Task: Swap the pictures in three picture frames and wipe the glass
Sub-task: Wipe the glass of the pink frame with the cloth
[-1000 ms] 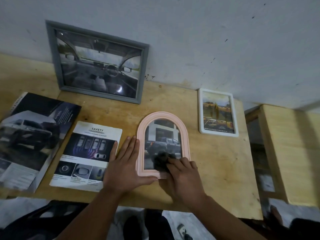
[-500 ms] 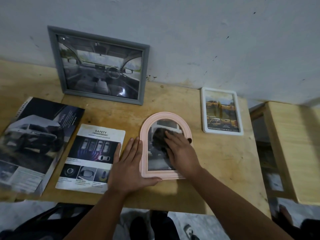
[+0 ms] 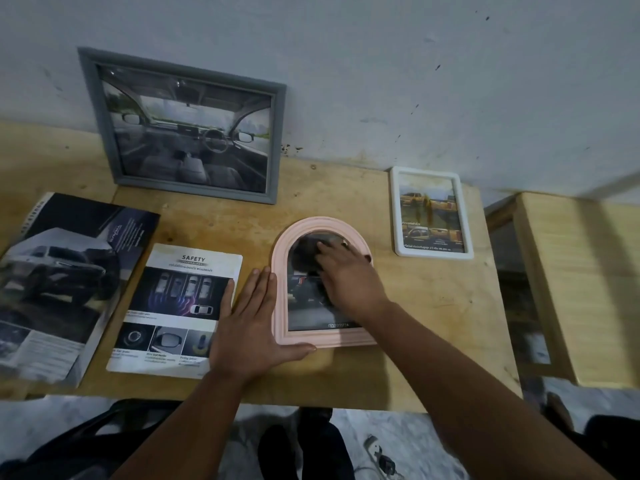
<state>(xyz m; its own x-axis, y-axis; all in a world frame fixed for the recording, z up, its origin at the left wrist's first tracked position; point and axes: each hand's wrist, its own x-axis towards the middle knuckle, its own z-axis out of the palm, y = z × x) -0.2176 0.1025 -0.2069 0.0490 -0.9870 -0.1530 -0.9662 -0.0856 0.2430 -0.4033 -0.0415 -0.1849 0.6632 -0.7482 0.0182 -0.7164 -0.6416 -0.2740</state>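
Note:
A pink arched frame [image 3: 281,271] lies flat on the wooden table [image 3: 433,323] with a truck picture under its glass. My right hand [image 3: 349,278] presses a dark cloth [image 3: 308,249] onto the upper part of the glass. My left hand [image 3: 249,323] lies flat with fingers spread against the frame's left edge and lower corner, steadying it. A grey frame [image 3: 187,129] with a car-interior picture leans on the wall at the back. To the right lies a white frame [image 3: 431,213] with a yellow-truck picture.
A "SAFETY" leaflet [image 3: 176,306] lies left of my left hand, with an open car brochure [image 3: 62,282] beyond it. A second wooden surface [image 3: 575,289] stands to the right across a gap. The table's front edge runs just under my forearms.
My right hand has slid the cloth from the bottom of the glass up to the arched top. My left hand has stayed against the pink frame's left side.

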